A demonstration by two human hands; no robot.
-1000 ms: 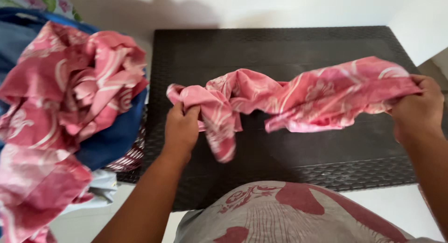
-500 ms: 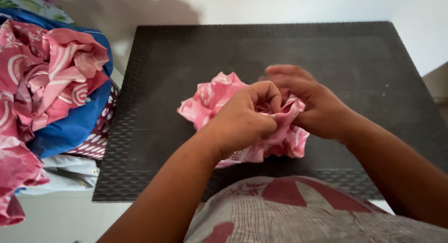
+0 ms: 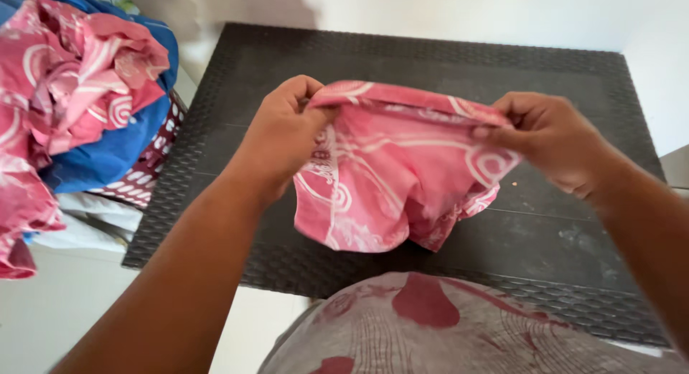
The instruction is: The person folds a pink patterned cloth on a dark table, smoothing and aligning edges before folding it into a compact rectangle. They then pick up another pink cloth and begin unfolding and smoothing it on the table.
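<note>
The left hand (image 3: 283,133) is pinching the upper left corner of a pink patterned cloth (image 3: 391,176), fingers curled over the folded top edge, with the forearm reaching up from the lower left. The right hand (image 3: 549,137) is gripping the upper right corner in the same way, its arm coming in from the right, so the top edge is stretching fairly taut between the two hands. The cloth is hanging down from that edge above the dark woven-textured counter (image 3: 430,58), its lower part bunching close to the surface near the person's body. To the left of the counter, a laundry basket (image 3: 154,169) with a red and white pattern is overflowing with a heap of pink patterned fabric (image 3: 72,80) lying over blue fabric (image 3: 118,151), with pale fabric (image 3: 97,212) showing underneath.
</note>
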